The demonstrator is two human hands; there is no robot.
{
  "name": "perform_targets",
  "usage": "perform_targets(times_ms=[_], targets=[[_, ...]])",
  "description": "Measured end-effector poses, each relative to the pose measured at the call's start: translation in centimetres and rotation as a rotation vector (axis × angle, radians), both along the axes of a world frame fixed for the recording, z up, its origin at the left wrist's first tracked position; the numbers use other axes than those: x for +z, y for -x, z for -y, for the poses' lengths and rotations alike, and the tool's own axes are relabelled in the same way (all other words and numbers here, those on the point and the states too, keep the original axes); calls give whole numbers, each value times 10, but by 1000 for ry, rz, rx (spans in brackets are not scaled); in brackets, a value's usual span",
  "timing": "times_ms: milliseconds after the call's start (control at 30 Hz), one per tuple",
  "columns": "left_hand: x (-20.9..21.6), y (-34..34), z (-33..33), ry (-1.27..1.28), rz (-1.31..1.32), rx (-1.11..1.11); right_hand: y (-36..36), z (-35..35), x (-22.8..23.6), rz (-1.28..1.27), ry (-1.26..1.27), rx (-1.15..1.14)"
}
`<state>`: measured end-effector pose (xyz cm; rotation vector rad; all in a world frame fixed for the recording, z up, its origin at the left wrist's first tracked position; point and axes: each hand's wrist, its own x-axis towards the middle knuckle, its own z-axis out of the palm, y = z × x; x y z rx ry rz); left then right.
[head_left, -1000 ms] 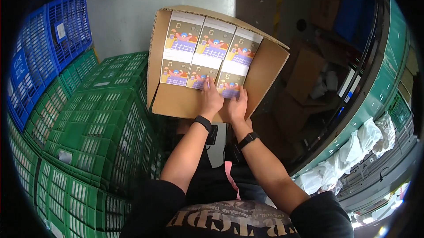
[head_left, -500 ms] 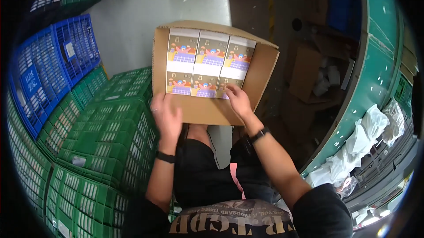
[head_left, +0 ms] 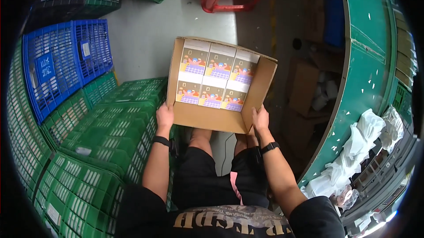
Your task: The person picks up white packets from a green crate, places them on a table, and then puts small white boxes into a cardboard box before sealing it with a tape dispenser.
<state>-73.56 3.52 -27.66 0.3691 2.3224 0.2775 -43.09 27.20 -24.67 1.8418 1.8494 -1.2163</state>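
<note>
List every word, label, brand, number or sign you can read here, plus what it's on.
Wording not copied, locations only:
Black shirt: large tan lettering, smaller print above it.
Blue crates: white characters on a blue panel.
White label on the blue crates: too small to read.
White label on a green crate: too small.
Small boxes: any print too small.

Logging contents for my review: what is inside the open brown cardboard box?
Inside the open brown cardboard box, six rectangular packages with colourful pictures sit in two rows of three. Anything beneath them is covered and cannot be seen.
</note>
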Motion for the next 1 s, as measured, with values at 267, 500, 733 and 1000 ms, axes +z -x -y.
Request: perform_targets(times_ms=[267,500,733,1000], targets=[[-3,-14,2,-8,-26,-27,-26,-3,-15,-131,-85,131],[-5,-90,24,5,-33,-37,-58,-47,-27,-145,-122,207],[-7,-228,72,-106,83,148,-60,-65,-17,-110,-369,556],[-31,-265,-30,-192,177,-15,-31,1,-29,73,-332,659]])
